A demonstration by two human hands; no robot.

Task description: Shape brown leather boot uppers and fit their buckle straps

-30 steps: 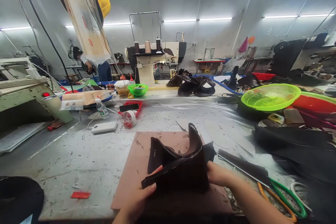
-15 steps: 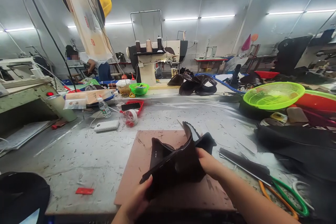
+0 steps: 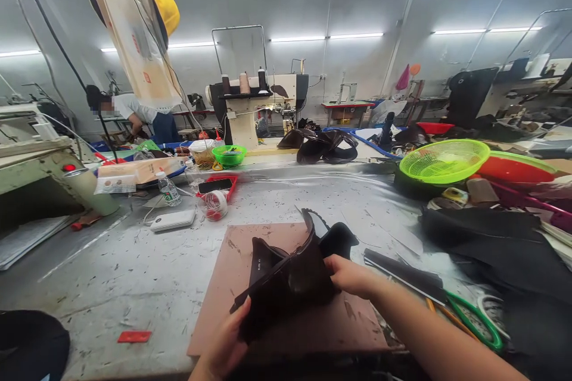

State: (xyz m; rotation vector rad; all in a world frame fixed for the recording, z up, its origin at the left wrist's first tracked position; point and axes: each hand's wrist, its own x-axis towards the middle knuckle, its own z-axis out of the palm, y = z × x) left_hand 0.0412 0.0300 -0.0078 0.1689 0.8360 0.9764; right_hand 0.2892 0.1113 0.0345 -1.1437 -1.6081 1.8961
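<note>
A dark brown leather shoe upper, with a scalloped edge and small white print on its lining, is held up over the pinkish-brown board. My left hand is closed on its lower left edge, thumb on top. At the right side of the piece my right hand grips it, the fingers partly hidden behind the leather. Right of the board lie green-and-orange-handled scissors, beside a dark strip of material.
Similar leather uppers rest by the sewing machine. A green colander and black material crowd the right. On the left are a power bank, a bottle and a red tray. A co-worker bends over behind.
The camera has turned slightly right, so the scene sits further left. Both hands keep their hold on the shoe upper, which is nearly unchanged. The co-worker in the back shows more of the torso.
</note>
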